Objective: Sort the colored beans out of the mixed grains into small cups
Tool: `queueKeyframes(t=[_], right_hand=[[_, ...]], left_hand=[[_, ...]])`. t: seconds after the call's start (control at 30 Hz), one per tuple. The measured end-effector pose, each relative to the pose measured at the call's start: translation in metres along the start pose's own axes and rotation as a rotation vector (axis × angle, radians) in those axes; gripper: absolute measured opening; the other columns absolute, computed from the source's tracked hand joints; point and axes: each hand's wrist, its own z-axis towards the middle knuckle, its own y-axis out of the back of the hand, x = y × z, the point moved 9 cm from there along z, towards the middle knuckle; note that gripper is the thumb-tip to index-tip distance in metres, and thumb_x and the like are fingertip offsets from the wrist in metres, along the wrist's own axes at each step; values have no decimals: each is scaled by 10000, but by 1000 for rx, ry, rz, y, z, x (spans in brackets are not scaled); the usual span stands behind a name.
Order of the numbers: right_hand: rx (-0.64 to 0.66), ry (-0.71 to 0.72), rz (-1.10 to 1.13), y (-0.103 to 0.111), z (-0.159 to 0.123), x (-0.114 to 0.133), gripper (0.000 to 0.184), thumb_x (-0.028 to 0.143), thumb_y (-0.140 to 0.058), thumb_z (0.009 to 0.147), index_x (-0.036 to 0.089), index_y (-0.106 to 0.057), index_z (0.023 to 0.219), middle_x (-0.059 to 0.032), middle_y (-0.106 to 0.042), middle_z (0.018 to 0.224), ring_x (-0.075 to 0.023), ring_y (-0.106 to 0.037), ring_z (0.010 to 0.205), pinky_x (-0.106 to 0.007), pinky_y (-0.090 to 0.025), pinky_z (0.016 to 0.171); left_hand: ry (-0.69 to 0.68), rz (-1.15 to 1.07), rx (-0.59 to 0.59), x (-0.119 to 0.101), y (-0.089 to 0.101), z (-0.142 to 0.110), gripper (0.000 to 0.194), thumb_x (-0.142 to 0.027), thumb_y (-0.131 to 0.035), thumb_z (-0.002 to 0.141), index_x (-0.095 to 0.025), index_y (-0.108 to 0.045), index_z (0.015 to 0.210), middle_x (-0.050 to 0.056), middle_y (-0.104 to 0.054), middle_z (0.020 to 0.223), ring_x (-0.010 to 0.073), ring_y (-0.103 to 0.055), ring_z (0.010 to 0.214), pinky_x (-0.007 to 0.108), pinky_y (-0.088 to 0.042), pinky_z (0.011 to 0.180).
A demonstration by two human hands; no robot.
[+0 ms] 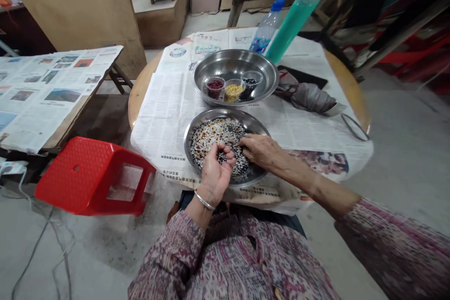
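A steel bowl (188, 143) near me holds mixed grains and beans (218, 129), white, yellow, dark red and black. Over its front part my left hand (217, 171) is turned palm up, its fingers curled into a cup; what lies inside is too small to name. My right hand (259, 150) reaches in from the right with fingertips pinched together at the grains, hiding whatever is between them. Behind stands a larger steel basin (200, 68) with three clear cups inside: red beans (214, 88), yellow beans or kernels (233, 92) and black beans (250, 83).
Newspaper (160, 117) covers the round table. A water bottle (266, 28) and a tall green holder (298, 18) stand behind the basin. A folded grey umbrella (312, 96) lies right. A red stool (84, 173) and a newspaper-covered table (38, 79) are at left.
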Motion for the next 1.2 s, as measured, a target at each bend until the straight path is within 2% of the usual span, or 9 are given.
queueKeyframes(t=[0.17,0.33,0.43,0.53,0.67,0.77,0.87,1.03,1.2], right_hand=[[-40,-93,115,14,14,-16,176,130,-535,773,159,-704,810,-105,-719,820,-206,-637,764,-298,-411,670],[-99,-224,655,43,6,-25,154,242,-560,728,183,-697,765,-11,-665,656,-156,-586,620,-281,-437,605],[-67,-124,808,66,-1,-6,204,321,-584,767,188,-723,834,-25,-705,727,-164,-621,660,-291,-474,623],[-107,-74,715,79,-6,-4,241,341,-571,832,190,-742,909,-67,-753,866,-198,-673,773,-329,-509,708],[-82,-31,377,53,-11,-21,244,297,-589,842,183,-724,1010,-96,-747,926,-239,-674,814,-382,-521,754],[-79,75,114,25,-16,-17,377,216,-638,781,153,-663,1152,-167,-694,1133,-312,-635,1022,-416,-525,820],[-81,127,-35,9,-18,-5,356,112,-577,789,138,-640,1139,-183,-663,1145,-303,-613,1040,-376,-504,812],[-54,49,-63,4,0,-10,272,55,-402,873,153,-655,865,-133,-678,843,-202,-599,738,-300,-412,654],[-52,-72,261,21,18,-28,111,145,-535,764,175,-641,748,-61,-682,738,-174,-585,685,-284,-408,631]], left_hand=[[-57,8,-61,-5,5,2,299,-183,-447,1022,-107,-632,799,32,-603,780,74,-607,691,176,-520,705],[-76,78,-15,-5,1,1,309,-213,-436,1022,-91,-697,910,115,-705,967,164,-705,971,308,-534,980],[-66,85,17,-2,-1,2,307,-216,-429,1026,-101,-696,926,110,-710,1002,160,-699,979,312,-547,969],[-65,47,10,-2,0,2,295,-192,-435,1025,-105,-673,873,80,-680,917,119,-678,866,244,-562,861],[20,-7,21,2,-1,2,341,-213,-416,1039,-137,-557,738,-6,-496,685,51,-474,546,125,-397,491],[64,-24,67,3,-5,0,372,-267,-389,1053,-160,-485,710,-42,-377,644,47,-326,470,126,-275,408],[64,-17,48,2,-2,1,362,-277,-402,1050,-169,-466,711,-51,-346,640,50,-301,468,121,-271,413],[16,-5,20,0,-1,3,358,-245,-404,1047,-155,-508,716,-30,-434,653,46,-394,492,123,-325,436],[-65,31,-21,-5,2,3,316,-212,-424,1036,-93,-646,845,69,-651,836,108,-683,777,206,-566,768]])
